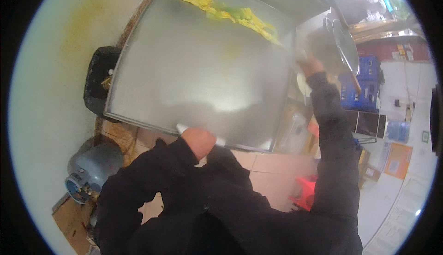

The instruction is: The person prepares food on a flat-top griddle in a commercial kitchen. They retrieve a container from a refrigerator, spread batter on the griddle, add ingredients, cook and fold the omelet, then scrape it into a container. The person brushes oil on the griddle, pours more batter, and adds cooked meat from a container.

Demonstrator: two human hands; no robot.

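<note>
A large, shallow metal tray [193, 71] with a thin raised rim spreads before me, its surface wet and shiny. Along its far side lies a crumpled strip of yellow, sheet-like food [221, 13], ragged and partly pale. At the tray's front rim, my left hand [199, 142] is closed on a white object [181, 128] that shows on both sides of the fist; its exact kind is unclear. My right hand [311, 66] reaches past the tray's right rim and is blurred. Something pale may be at its fingers, but I cannot tell what.
A black bin [100, 82] stands left of the tray, with a gas cylinder [95, 161] below it. Right of my right hand are a round metal pan [346, 47] and blue crates [360, 85]. A red plastic stool [304, 192] is on the tiled floor [273, 175].
</note>
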